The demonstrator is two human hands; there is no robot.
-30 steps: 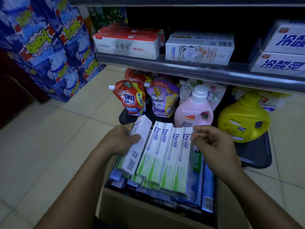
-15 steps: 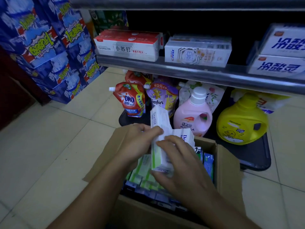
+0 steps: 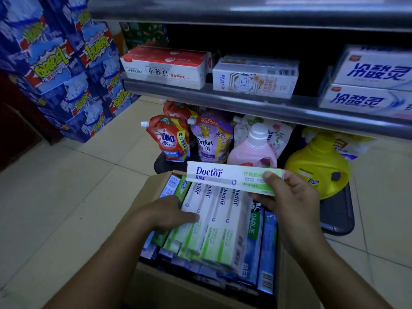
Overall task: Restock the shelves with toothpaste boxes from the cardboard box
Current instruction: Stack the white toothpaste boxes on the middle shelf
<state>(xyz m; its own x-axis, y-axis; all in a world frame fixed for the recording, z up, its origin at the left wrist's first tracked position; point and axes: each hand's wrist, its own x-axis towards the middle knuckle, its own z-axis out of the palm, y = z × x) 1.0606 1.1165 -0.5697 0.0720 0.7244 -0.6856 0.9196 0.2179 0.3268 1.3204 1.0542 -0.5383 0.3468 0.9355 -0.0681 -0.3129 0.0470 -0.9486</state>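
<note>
My right hand [image 3: 289, 201] grips one white-and-green Doctor toothpaste box [image 3: 223, 176] by its right end, holding it level above the far edge of the cardboard box [image 3: 147, 192]. My left hand [image 3: 165, 214] rests on the left side of the row of Doctor boxes [image 3: 214, 224] lying in the carton, thumb on the leftmost one. Darlie and blue toothpaste boxes [image 3: 263, 246] fill the carton's right side. The shelf [image 3: 223, 101] above carries red-and-white, Crest and blue-lettered toothpaste boxes.
On a dark floor tray [image 3: 336, 215] under the shelf stand an OMO pouch [image 3: 168, 141], a Comfort pouch [image 3: 211, 141], a pink bottle [image 3: 254, 150] and a yellow jug [image 3: 316, 166]. Stacked blue cartons [image 3: 66, 70] rise at the left. Tiled floor lies around the carton.
The bunch of boxes held up in both hands has gone back down into the carton. My right hand has come up with a single Doctor box turned level; my left hand has dropped onto the row.
</note>
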